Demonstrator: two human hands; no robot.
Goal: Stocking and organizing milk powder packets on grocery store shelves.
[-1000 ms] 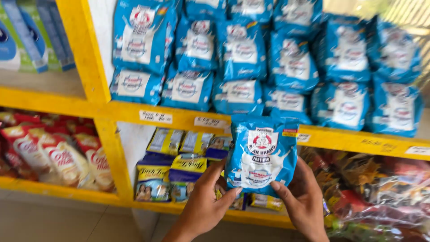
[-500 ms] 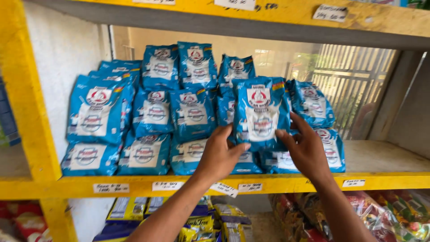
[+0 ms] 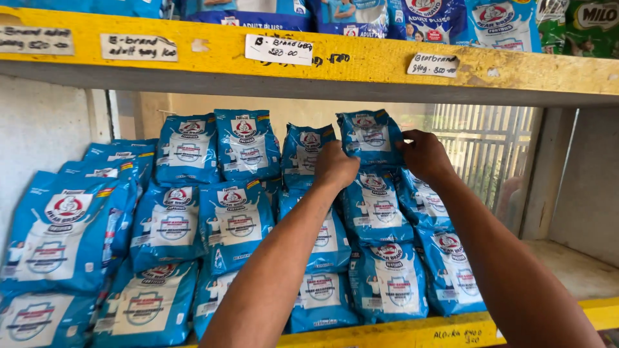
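Note:
A blue pouch [image 3: 371, 136] with a round red-and-white emblem stands at the top of the stacked pouches on the yellow shelf. My left hand [image 3: 334, 165] grips its left edge and my right hand [image 3: 424, 154] grips its right edge. Both arms reach deep into the shelf bay. More pouches of the same kind [image 3: 385, 206] lie stacked directly under it, and other rows [image 3: 240, 222] fill the bay to the left.
The upper yellow shelf board [image 3: 361, 61] with paper price tags runs overhead, carrying more blue pouches and a green pack [image 3: 590, 19]. The lower shelf edge [image 3: 445, 328] is near my elbows. A bare shelf floor [image 3: 574, 267] and a barred window [image 3: 483, 154] lie to the right.
The view has closed in on the shelf bay. Both hands carried the blue pouch up and back, and it now rests on top of the rear stack.

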